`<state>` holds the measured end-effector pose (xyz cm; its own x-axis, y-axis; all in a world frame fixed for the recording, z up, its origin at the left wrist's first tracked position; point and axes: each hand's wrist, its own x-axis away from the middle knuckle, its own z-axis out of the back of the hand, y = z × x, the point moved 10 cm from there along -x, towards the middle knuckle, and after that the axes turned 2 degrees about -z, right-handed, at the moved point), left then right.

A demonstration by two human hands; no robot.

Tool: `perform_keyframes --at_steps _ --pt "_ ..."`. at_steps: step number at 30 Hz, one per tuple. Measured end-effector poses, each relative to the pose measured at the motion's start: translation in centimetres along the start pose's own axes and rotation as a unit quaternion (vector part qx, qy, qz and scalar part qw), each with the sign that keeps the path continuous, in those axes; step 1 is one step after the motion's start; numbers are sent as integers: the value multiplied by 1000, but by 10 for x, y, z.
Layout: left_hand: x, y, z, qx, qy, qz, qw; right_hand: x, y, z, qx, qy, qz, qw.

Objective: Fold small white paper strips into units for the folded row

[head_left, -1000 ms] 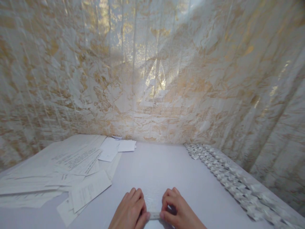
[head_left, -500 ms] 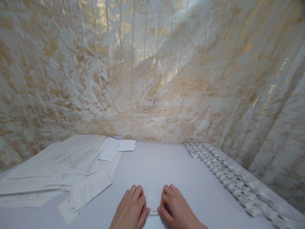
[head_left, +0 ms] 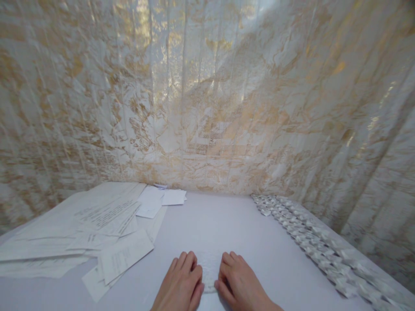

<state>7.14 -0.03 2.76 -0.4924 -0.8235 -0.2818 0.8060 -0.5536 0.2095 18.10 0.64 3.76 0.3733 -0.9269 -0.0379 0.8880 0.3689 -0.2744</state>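
Note:
Both of my hands rest low at the front of a white table point(head_left: 214, 224). My left hand point(head_left: 181, 283) and my right hand point(head_left: 238, 283) lie side by side with fingers curled down onto a small white folded paper point(head_left: 209, 270) between them. Each thumb presses against the paper's near edge. Most of the paper is hidden under the fingers.
A spread of printed paper sheets point(head_left: 97, 233) covers the table's left side. A long row of small folded silvery-white pieces point(head_left: 311, 237) runs along the right edge. A gold-and-white patterned curtain point(head_left: 207, 95) hangs right behind the table.
The hands have moved slightly away from me along the paper, and the thumbs now press it flat where they earlier pinched a raised fold.

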Motion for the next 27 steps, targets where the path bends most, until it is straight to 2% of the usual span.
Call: perform_keyframes --at_steps 4,7,10,13,15,22,27 --pt "1 -1 1 -1 16 -1 1000 -1 1 -3 18 15 16 1000" --pt "0 -2 -1 -1 7 2 1000 -1 2 -3 19 54 49 997" --pt "0 -2 -2 10 -6 6 1000 5 -13 -2 23 104 162 981" --pt "0 -3 0 27 -14 16 999 19 -37 -5 68 140 304 940" --pt "1 -3 2 38 -17 18 999 25 -46 -6 94 152 346 921" --pt "1 -2 5 76 -23 13 997 26 -42 4 31 160 332 929" --pt "0 -3 5 99 -20 10 995 21 -35 4 6 116 307 945"
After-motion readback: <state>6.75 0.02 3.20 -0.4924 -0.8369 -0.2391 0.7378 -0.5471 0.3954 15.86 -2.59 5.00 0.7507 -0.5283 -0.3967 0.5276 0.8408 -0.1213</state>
